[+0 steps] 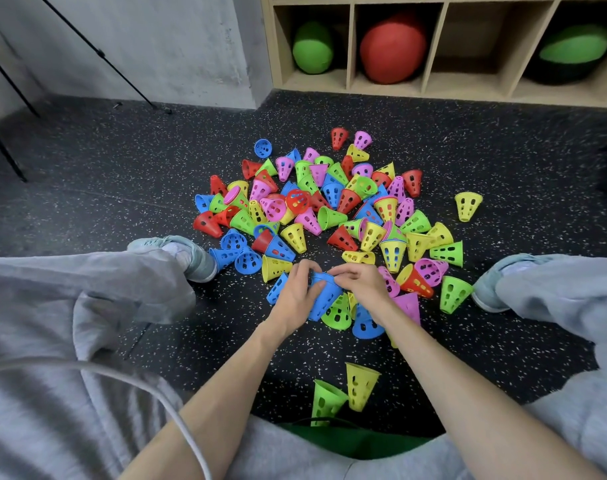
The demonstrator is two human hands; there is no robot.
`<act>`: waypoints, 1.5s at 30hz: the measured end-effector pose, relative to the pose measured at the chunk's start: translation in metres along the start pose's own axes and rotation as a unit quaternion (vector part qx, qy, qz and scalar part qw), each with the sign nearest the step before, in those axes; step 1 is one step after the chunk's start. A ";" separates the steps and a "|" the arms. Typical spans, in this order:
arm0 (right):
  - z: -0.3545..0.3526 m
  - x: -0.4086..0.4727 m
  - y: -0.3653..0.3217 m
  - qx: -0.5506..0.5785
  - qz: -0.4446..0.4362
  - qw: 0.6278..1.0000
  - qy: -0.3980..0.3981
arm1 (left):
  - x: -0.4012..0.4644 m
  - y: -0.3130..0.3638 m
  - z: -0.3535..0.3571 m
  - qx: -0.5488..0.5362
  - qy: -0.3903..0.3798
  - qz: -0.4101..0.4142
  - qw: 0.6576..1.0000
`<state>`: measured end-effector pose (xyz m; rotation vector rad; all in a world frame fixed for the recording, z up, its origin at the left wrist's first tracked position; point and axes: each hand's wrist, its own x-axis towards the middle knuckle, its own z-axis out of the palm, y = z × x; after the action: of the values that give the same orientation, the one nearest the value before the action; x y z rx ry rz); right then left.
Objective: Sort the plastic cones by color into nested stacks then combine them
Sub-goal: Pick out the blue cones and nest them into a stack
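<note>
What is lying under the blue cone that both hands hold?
Under the blue cone held by the left hand and right hand lie a green cone and another blue one on the floor. What lies directly beneath is hidden.

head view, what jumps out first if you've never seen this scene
A big heap of plastic cones in five bright colours sprawls across the dark speckled floor. At its near edge, the left hand and right hand both grip a blue cone.
</note>
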<state>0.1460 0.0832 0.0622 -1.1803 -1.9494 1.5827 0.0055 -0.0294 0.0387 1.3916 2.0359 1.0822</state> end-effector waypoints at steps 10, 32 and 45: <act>-0.006 -0.003 -0.001 0.013 -0.002 1.000 -0.020 | 0.003 0.010 0.003 0.018 -0.034 -0.031 0.999; -0.057 -0.008 0.042 -0.160 0.148 0.975 -0.043 | 0.023 0.012 0.038 -0.008 -0.035 -0.061 0.998; -0.053 0.000 0.071 -0.046 0.182 0.981 0.053 | 0.035 -0.003 0.068 -0.072 0.028 -0.120 0.990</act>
<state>0.2107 0.1179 0.0124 -1.7027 -1.8320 1.5709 0.0391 0.0265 -0.0019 1.0273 2.0563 1.1458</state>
